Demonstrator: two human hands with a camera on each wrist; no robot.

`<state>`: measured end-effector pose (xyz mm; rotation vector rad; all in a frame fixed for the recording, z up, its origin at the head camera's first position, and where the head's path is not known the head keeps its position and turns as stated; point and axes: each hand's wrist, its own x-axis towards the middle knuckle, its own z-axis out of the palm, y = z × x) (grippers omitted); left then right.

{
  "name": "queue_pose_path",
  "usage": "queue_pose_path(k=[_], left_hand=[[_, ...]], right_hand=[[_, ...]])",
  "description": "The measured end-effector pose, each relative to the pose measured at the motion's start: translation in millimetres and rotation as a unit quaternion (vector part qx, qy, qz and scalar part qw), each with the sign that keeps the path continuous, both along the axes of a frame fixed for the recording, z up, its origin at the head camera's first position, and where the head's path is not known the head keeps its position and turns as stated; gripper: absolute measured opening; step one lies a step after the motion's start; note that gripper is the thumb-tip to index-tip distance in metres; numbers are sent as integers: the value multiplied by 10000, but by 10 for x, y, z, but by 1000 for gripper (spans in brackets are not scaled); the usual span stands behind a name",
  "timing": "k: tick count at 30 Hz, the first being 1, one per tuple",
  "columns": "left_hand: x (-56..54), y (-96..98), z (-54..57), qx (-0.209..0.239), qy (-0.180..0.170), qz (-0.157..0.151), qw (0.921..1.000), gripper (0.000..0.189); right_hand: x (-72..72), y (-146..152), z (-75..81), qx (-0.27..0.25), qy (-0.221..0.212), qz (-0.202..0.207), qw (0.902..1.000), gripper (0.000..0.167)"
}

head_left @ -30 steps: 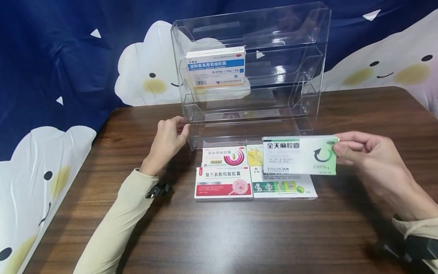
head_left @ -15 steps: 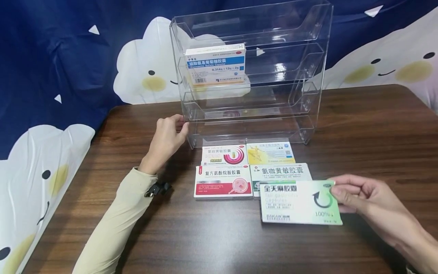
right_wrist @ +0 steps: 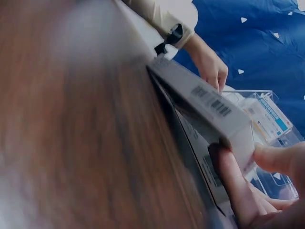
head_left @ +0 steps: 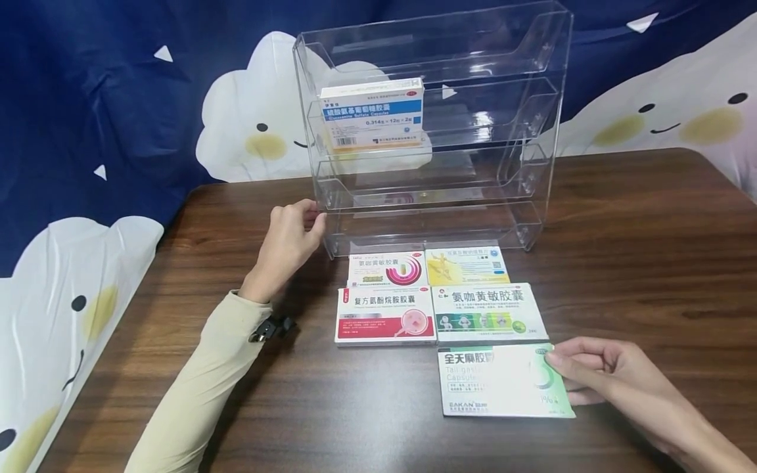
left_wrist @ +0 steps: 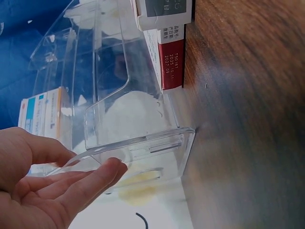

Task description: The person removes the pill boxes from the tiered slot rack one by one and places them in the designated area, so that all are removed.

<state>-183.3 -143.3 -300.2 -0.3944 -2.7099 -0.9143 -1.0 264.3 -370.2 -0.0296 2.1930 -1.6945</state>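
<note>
Right hand (head_left: 609, 381) pinches right end of green-white box (head_left: 497, 384), just nearside of green-banded box (head_left: 487, 310). Left hand (head_left: 288, 240) grips left side panel of clear rack (head_left: 443, 196).

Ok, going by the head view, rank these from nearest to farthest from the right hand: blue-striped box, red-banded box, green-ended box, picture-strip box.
1. Green-ended box: pinched at its right end by the right hand.
2. Picture-strip box: just beyond the first.
3. Red-banded box: left of the second.
4. Blue-striped box: up in the clear rack.
</note>
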Motion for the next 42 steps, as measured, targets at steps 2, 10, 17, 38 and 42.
queue_pose_path(k=[2, 10, 17, 38, 42], left_hand=[[-8, 4, -6, 5, -3, 5, 10000, 24], [-14, 11, -7, 92, -28, -11, 10000, 23], [-14, -4, -17, 108, 21, -17, 9999, 24], [-3, -4, -11, 89, 98, -49, 9999, 24], [-3, -2, -14, 62, 147, -58, 9999, 23]], right_hand=[[1, -12, 31, 280, -84, 35, 9996, 26], [94, -154, 255, 2772, 1241, -399, 9519, 32], [182, -315, 320, 3239, 4852, 800, 8083, 29], [116, -499, 228, 3231, 5118, 2541, 7544, 41], [106, -505, 232, 3240, 5164, 2456, 7537, 45]])
